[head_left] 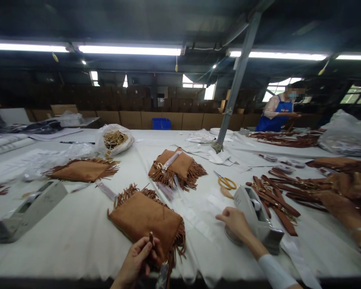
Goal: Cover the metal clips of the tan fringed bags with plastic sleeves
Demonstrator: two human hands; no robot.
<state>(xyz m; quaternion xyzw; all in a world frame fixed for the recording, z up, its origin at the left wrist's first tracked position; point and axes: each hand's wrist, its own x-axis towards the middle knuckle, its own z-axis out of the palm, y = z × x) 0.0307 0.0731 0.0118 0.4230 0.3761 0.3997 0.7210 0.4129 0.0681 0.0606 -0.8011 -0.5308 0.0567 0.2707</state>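
Observation:
A brown fringed suede bag [147,216] lies in front of me on the white-covered table. My left hand [142,255] is closed at its lower edge, pinching the end of a small brown leather strap [151,237] between thumb and fingers. To the right, my right hand [236,224] is beside a grey tape dispenser [252,208], its fingers curled together; what they hold, if anything, is too small to make out. Thin clear plastic [198,220] lies left of that hand. Beyond it rest yellow-handled scissors [227,183].
Two more fringed bags [176,162] [81,170] lie farther back. Another tape dispenser [30,208] stands at left. Brown straps [276,196] pile up at right, where another person's arm [345,212] reaches in. A metal post [239,80] rises behind. A co-worker in a blue apron [278,116] stands far right.

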